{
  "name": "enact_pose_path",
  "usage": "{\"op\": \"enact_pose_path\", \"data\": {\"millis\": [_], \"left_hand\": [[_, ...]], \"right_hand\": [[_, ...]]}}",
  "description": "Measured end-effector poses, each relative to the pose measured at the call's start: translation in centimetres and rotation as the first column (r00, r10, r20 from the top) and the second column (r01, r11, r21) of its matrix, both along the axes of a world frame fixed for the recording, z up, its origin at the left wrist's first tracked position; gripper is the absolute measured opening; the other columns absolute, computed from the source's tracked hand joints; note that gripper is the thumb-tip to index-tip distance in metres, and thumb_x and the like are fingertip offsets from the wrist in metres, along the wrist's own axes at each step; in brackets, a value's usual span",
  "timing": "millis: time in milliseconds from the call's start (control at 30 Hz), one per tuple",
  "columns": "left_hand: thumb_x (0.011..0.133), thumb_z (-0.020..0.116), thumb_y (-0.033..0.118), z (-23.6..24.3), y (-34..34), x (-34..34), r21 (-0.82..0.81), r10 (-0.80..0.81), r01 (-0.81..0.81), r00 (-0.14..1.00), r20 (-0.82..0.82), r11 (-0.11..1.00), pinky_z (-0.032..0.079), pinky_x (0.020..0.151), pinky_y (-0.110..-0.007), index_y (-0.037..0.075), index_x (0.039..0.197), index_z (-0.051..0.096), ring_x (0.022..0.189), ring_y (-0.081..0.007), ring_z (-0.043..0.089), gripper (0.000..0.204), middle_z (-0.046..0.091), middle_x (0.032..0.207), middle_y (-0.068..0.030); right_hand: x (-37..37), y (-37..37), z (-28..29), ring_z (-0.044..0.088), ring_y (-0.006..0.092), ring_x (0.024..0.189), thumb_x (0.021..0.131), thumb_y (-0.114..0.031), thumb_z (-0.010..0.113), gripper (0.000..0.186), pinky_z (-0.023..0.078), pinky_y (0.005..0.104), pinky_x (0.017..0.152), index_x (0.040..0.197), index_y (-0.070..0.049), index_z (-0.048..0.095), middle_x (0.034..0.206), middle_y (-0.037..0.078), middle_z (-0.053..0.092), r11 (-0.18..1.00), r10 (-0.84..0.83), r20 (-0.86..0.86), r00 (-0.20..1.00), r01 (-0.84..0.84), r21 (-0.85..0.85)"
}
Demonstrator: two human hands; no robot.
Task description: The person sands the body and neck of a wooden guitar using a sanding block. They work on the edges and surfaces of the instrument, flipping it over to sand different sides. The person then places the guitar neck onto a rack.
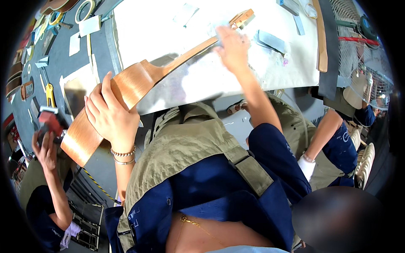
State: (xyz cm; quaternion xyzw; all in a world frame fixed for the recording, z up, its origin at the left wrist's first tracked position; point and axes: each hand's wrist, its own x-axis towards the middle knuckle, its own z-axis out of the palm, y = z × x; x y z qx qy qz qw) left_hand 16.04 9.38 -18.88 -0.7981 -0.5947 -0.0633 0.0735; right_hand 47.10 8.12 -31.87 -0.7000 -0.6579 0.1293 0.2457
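Observation:
A bare wooden ukulele [139,82] lies on its side. Its body is toward me at the left and its slim neck slants up to the right across the white-covered table. My left hand [110,107] is wrapped over the body's side, fingers spread along the wood and holding it. My right hand [233,47] is at the upper neck, just short of the headstock [242,17]. Motion blurs its fingers, which look bent against the neck. A pale greyish patch shows beneath them, too smeared to name.
Grey folded sheets [271,41] and a grey block [289,6] lie on the white table cover [194,84]. A wooden strip [321,46] runs along the right edge. Left, a co-worker's hand [44,149] holds a red tool [52,122]. Another person sits right, beside a fan [367,59].

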Motion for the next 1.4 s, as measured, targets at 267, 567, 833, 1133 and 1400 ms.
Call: {"op": "enact_pose_path", "data": {"millis": [267,567,833,1133,1400], "left_hand": [[0.05,0.084,0.014,0.9,0.3,0.6,-0.031,-0.001,0.001,1.0,0.007,1.0,0.036,0.1,-0.043,0.014,0.129,0.047,0.104,-0.031,0.05,0.087,0.052,0.108,-0.0089],[0.05,0.084,0.021,1.0,0.6,0.4,-0.061,-0.016,0.015,1.0,-0.02,0.998,0.034,0.103,-0.043,0.014,0.129,0.046,0.11,-0.0316,0.049,0.088,0.052,0.113,-0.0085],[0.058,0.081,0.02,1.2,0.0,0.1,-0.004,-0.049,0.049,0.999,0.001,0.999,0.038,0.095,-0.042,0.012,0.121,0.053,0.103,-0.0311,0.052,0.07,0.056,0.11,-0.008],[0.068,0.073,0.022,-3.9,-7.6,0.9,0.017,-0.091,0.091,0.996,0.019,0.996,0.04,0.088,-0.041,0.023,0.123,0.059,0.101,-0.0262,0.051,0.057,0.054,0.116,-0.0084],[0.065,0.074,0.014,-9.9,-7.2,-0.1,-0.162,0.042,-0.051,0.997,-0.059,0.986,0.013,0.102,-0.07,0.031,0.142,0.037,0.138,-0.0465,0.017,0.088,0.021,0.149,-0.0248]], "right_hand": [[4.4,-0.5,0.6,0.03,0.0309,0.137,0.084,-0.023,0.063,0.065,0.018,0.0535,0.111,0.141,-0.008,0.036,0.146,0.011,0.037,0.999,0.026,0.362,0.932,-0.011,-0.043],[11.6,3.2,-1.9,0.024,0.0203,0.14,0.093,-0.033,0.049,0.057,0.003,0.055,0.113,0.145,-0.018,0.031,0.15,0.003,0.031,0.996,-0.035,0.34,0.94,0.006,0.085],[11.5,2.7,-1.7,0.023,0.0198,0.141,0.095,-0.032,0.044,0.054,0.004,0.0597,0.111,0.145,-0.015,0.032,0.149,0.002,0.034,0.993,-0.11,0.461,0.881,0.115,0.016],[10.3,3.2,-2.8,0.025,0.0216,0.14,0.092,-0.044,0.05,0.063,0.008,0.0649,0.106,0.145,-0.018,0.03,0.15,-0.001,0.032,0.994,-0.102,0.564,0.82,0.062,0.09],[8.2,1.3,-2.6,0.023,0.0263,0.14,0.091,-0.04,0.05,0.052,0.009,0.0662,0.105,0.14,-0.025,0.039,0.149,-0.002,0.033,0.997,-0.072,0.591,0.803,0.052,0.051]]}}
